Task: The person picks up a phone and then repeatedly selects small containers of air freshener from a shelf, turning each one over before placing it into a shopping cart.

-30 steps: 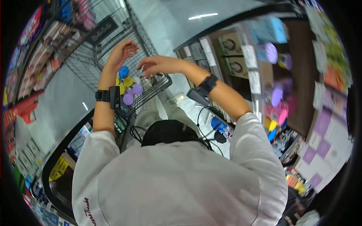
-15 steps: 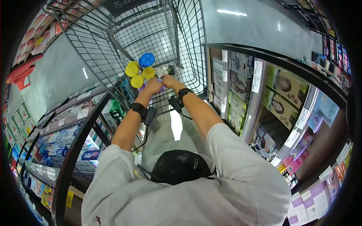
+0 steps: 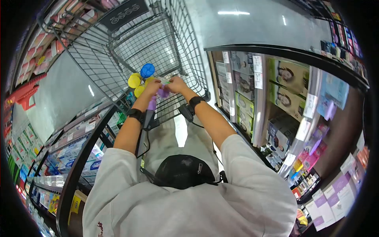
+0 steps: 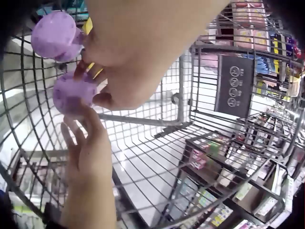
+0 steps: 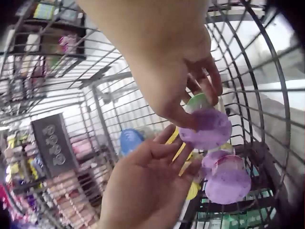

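Observation:
Over the near end of a wire cart [image 3: 199, 85], my left hand [image 3: 152, 89] and right hand [image 3: 178, 85] meet at a purple-lidded container [image 3: 163, 91]. In the right wrist view my right hand [image 5: 176, 76] pinches this container [image 5: 209, 129], with a pale green piece [image 5: 197, 101] at its upper side. Beside it is my left hand [image 5: 145, 183], palm up, fingers loosely bent near the lid; contact is partly hidden. More purple lids [image 5: 228, 185] lie below. A blue lid [image 3: 147, 70] and yellow lids [image 3: 134, 80] are grouped left of the hands.
A dark sign [image 3: 124, 14] hangs at the cart's far end. Shelves with boxed goods [image 3: 290, 89] stand to the right, and packaged goods [image 3: 73, 152] fill shelves at the left. A red object [image 3: 27, 93] is at the far left, beside grey floor [image 3: 73, 83].
The hands, raised and apart a second ago, have come down and together over the coloured lids. Since half a second ago the view has shifted slightly and more purple shows between them.

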Demonstrator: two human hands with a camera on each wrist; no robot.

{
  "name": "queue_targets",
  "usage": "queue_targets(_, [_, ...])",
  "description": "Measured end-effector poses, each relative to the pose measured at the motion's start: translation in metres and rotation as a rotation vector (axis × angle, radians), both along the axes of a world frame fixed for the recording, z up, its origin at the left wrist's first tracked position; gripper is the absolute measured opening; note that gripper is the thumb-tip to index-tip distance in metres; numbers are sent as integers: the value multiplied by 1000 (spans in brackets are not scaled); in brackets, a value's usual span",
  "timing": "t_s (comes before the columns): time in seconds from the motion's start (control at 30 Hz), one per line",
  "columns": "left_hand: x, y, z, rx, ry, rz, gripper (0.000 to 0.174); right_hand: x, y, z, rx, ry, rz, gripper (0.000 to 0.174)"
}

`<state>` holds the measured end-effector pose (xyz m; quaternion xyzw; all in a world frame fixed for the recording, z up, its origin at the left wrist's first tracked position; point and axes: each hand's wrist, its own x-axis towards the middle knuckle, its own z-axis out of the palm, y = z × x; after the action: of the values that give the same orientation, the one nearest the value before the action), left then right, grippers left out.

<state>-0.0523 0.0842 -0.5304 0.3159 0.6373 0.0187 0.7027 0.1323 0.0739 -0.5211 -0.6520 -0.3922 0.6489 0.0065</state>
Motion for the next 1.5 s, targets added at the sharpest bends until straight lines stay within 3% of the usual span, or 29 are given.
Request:
queue_targets(0.1, [11,38,92,106,-60,-49,52,24,28,84,-47,58,-29,53])
queue_targets(0.13, [15,48,136,113,-186,-32,55,36,32,117,-28,39,-41,53])
queue_targets(0.2, [24,56,211,154,-330,-29,59,61,38,196,88,285,-278,46])
queue_targets(0.27, [40,60,276,538,-550,-155,61,92,38,252,187,428,-355,33])
queue_targets(0.3, [49,67,309,576,-564,-177,61,108,37,280,234,442,-364,35])
queue_targets(0.37, [70,72,366,623,-566,-424,59,131,27,329,297,488,-393,43])
queue_targets(0.4, [85,72,387,650,-579,-448,59,141,20,351,316,521,-413,49])
queue_targets(0.47, [114,68,421,484,-811,-311,53,157,9,410,339,559,-467,60])
queue_targets(0.67, [184,64,481,545,-850,-627,49,221,-43,483,431,544,-444,70])
queue_targets(0.73, [212,50,503,584,-972,-534,52,243,-70,497,479,552,-451,60])
queue_targets(0.8, [246,43,516,734,-1059,-592,57,247,-101,530,754,389,-658,47])
queue_targets(0.87, [272,29,540,1123,-908,-775,63,271,-129,544,809,347,-698,39])
queue_targets(0.93, [308,9,547,1188,-908,-800,62,296,-151,551,987,-66,-636,36])
queue_targets(1.03, [367,-18,552,1448,-1025,-739,54,329,-181,557,1130,-390,-661,33])
queue_targets(1.07, [382,-24,550,1273,-946,-794,55,334,-189,562,1217,-553,-656,34])
queue_targets(1.1, [401,-27,544,1263,-1052,-793,54,337,-198,568,1216,-560,-675,34])
queue_targets(1.17, [437,-29,522,1244,-1165,-802,54,346,-213,578,1093,-1104,-570,36])
queue_targets(1.33, [471,-42,498,1068,-1083,-965,55,368,-228,569,996,-1099,-588,37])
queue_targets(1.5, [484,-40,487,963,-1127,-911,51,372,-222,566,1049,-1126,-604,35])
